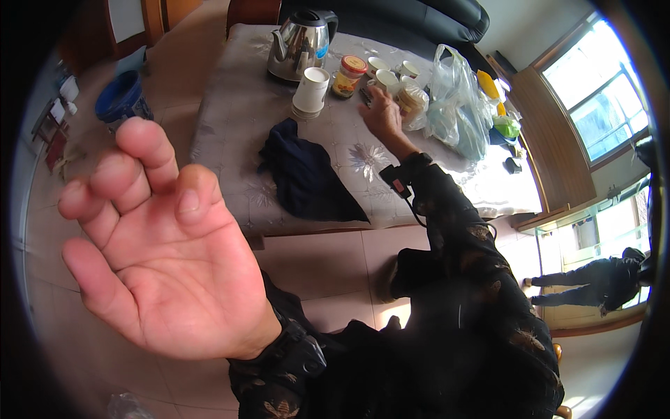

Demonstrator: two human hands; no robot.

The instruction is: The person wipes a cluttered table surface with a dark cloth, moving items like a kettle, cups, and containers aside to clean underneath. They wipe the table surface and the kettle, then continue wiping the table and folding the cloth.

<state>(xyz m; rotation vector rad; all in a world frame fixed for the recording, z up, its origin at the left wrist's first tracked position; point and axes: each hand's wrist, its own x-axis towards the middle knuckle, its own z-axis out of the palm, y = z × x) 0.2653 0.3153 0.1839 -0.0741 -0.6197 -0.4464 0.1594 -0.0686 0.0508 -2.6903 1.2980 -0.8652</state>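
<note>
My left hand [183,262] is raised close to the camera. Its palm faces me, the fingers are loosely curled and apart, and nothing lies in it. Over the far part of the table, my right hand [384,115] reaches towards a small dark object [366,96], too hidden by the fingers to name. Whether the hand grips it is unclear. Just beyond are white cups [386,79], and to the hand's right is a plastic-wrapped stack [412,106]. A jar with a red lid [348,78] stands left of the fingers. Nearer me lies a crumpled dark blue cloth [309,175].
The table [225,173] has a patterned cover. On it stand a steel electric kettle [301,47], a stack of upturned paper cups [312,91] and a clear plastic bag [455,110]. A blue bucket [124,99] is on the floor at left. A person [591,283] stands at far right.
</note>
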